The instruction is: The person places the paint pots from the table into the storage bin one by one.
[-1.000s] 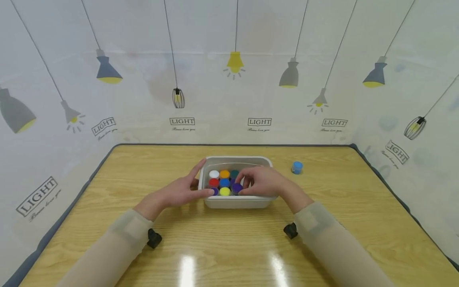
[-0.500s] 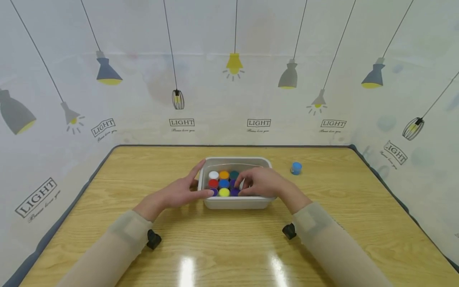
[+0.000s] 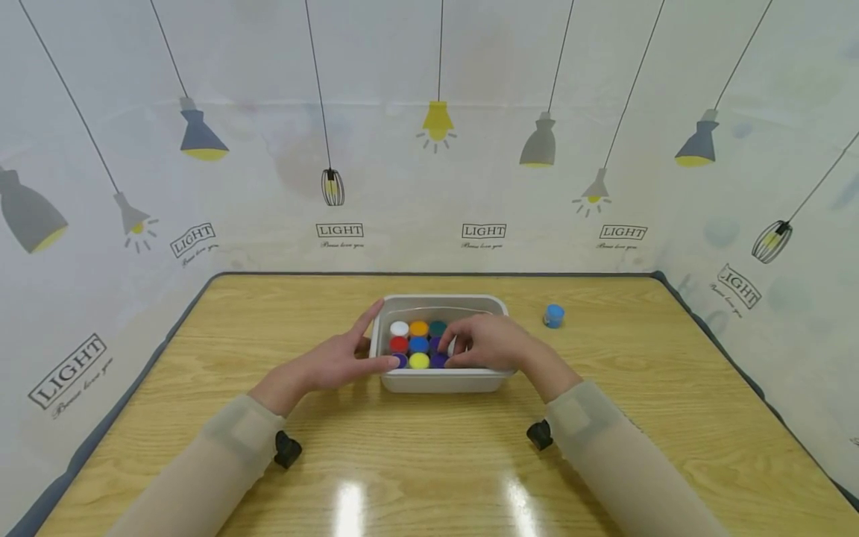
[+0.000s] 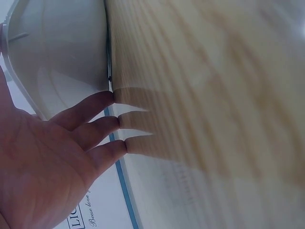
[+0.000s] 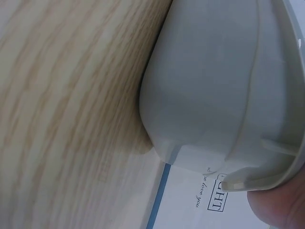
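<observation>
In the head view, a light grey plastic tub (image 3: 443, 382) holds several small paint jars with coloured lids, including a white-lidded jar (image 3: 399, 328), a red one (image 3: 399, 344) and a yellow one (image 3: 419, 361). My left hand (image 3: 329, 361) spreads around the tub's left end, thumb over the near rim and forefinger at the far corner. The left wrist view shows its other fingers extended with their tips on the table. My right hand (image 3: 486, 341) reaches over the right end, curled fingers and thumb at a purple-lidded paint jar (image 3: 439, 361) in the near row, partly hidden by the hand.
A light blue jar (image 3: 553, 316) stands alone on the wooden table (image 3: 429, 455), right of the tub. Behind the table rises a backdrop (image 3: 403, 164) printed with lamps. Black wrist cameras (image 3: 287, 450) hang below both sleeves.
The purple-lidded jar in my right hand has gone down and slightly left, level with the jars beside it. My left hand has kept its place on the tub.
</observation>
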The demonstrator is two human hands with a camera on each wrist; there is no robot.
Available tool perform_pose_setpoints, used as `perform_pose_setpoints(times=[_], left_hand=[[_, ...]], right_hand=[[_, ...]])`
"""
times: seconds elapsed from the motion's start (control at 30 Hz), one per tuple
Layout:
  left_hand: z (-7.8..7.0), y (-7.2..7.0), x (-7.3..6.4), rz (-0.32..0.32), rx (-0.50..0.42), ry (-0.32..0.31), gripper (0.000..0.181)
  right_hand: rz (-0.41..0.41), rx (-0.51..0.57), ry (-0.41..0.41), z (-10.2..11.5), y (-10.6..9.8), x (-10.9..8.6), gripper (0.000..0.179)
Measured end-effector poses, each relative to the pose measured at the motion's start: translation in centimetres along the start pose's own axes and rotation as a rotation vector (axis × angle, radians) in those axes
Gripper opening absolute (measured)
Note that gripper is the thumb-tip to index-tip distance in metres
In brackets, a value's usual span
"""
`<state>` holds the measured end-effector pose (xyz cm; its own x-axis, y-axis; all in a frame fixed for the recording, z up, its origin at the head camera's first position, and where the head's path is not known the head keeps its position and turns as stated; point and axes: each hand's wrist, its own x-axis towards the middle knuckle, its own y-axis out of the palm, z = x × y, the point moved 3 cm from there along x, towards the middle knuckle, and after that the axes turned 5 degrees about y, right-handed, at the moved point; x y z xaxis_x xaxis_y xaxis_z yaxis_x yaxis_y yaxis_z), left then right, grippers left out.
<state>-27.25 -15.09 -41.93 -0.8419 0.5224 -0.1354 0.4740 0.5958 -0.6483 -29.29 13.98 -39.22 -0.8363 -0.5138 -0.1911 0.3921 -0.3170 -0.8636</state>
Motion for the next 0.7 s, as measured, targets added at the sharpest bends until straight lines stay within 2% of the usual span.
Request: perform_pose_setpoints(times=[0.5, 0.7], left_hand=[[0.25, -0.04, 0.03, -0.002, -0.001, -0.002, 0.112], [0.17, 0.02, 0.10, -0.005, 0.013, -0.016, 0.113]], right_hand=[[-0.023, 0.014, -0.007, 0.12, 0.01, -0.06, 0.016], [-0.040, 0.051, -0.026, -0.02, -0.06, -0.17, 0.018]])
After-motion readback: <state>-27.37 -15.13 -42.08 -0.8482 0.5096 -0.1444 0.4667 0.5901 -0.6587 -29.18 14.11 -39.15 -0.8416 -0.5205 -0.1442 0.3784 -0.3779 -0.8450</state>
